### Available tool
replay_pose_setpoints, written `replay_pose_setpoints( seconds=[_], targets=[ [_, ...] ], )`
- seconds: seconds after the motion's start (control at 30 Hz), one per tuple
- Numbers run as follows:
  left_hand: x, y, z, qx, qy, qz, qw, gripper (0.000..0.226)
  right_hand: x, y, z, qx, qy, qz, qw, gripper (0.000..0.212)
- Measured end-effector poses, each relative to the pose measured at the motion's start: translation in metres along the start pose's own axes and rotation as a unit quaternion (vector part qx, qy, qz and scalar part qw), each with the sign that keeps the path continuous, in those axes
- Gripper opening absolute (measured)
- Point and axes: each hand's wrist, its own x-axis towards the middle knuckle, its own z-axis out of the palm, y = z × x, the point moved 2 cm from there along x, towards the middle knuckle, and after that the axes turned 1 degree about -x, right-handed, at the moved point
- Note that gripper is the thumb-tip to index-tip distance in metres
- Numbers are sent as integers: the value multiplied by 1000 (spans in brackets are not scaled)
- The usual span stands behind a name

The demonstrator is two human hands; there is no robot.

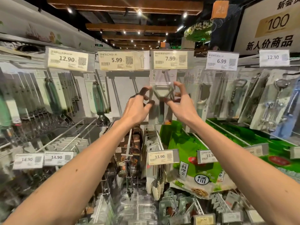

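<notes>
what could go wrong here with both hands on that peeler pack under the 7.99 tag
1. Only fingertips of the left hand and right hand pinch the peeler pack at its edges, so it might slip and fall.
2. It seems to hang under the 7.99 tag; tugging downward could tear its hanger hole.
3. The neighbouring pack hangs close and may get knocked.

Bare backboard [123,88] left of the peeler pack [161,94] — hanging packs [201,95] crowd its right.
</notes>
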Motion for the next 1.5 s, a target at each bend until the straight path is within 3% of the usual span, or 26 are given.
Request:
replay_pose_setpoints(
  seconds=[0.17,0.27,0.4,0.57,0.7,0.9,1.0,1.1,1.2,1.37,1.5],
  targets=[
    [-25,7,-14,9,-42,-27,999,24,-34,3,-10,-52,-39,25,998,57],
    [-53,19,-31,60,-70,-20,996,14,-63,-5,-21,-66,-70,-1,995,42],
    [-106,38,-60,123,-90,-24,988,25,-120,-21,-41,-97,-112,-49,988,12],
    [-216,58,-91,182,-130,-44,974,25,-225,-29,-43,-94,-195,-106,970,20],
    [-329,52,-111,249,-176,-107,946,33,-316,-24,-9,-52,-272,-111,954,22],
    [-489,22,-163,206,-199,-231,930,39,-442,-34,73,13,-350,-110,930,26],
    [-562,11,-193,204,-150,-320,913,38,-498,-57,116,40,-416,-108,902,23],
    [-626,1,-215,119,-45,-441,888,22,-547,-87,164,76,-487,-111,863,20],
    [-679,-18,-238,89,30,-505,858,17,-582,-126,214,91,-535,-126,830,21],
    [-767,-98,-292,81,81,-570,814,4,-646,-191,320,91,-600,-86,790,17],
    [-819,-171,-347,100,68,-608,784,12,-693,-242,401,69,-624,-84,773,21]
  ],
)
